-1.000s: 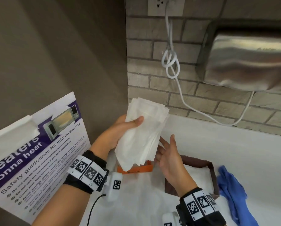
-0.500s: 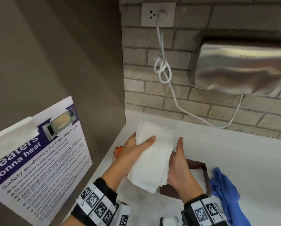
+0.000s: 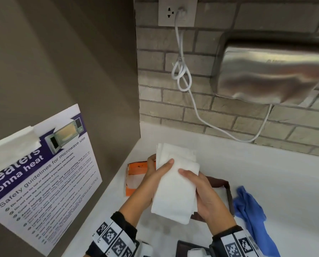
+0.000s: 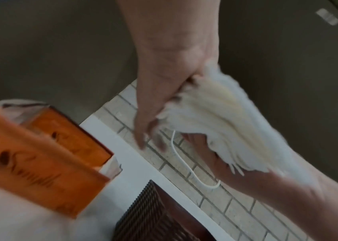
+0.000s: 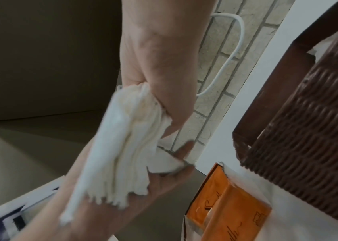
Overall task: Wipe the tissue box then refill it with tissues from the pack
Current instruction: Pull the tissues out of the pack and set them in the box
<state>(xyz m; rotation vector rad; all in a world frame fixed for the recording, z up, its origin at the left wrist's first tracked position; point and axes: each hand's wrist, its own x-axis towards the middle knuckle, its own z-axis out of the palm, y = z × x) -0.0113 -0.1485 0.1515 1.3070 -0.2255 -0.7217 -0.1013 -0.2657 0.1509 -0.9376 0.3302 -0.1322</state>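
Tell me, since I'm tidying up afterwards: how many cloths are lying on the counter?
1: a blue cloth lies crumpled on the white counter, right of the brown tissue box. Others could be outside the frame.

both hands raised, left hand [image 3: 156, 174] and right hand [image 3: 206, 197] each in a curled grip, facing inward.

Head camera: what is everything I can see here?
tissues: one stack, white, held in both hands above the counter
pack: one, orange, open, on the counter left of the hands
box: one, brown woven, open, on the counter behind the right hand
cloth: one, blue, crumpled right of the box
counter: one, white
dryer: one, steel, on the brick wall
cable: one, white, knotted, socket to dryer
poster: one, microwave safety, left wall
left hand: grips the stack's left side
right hand: grips its right side
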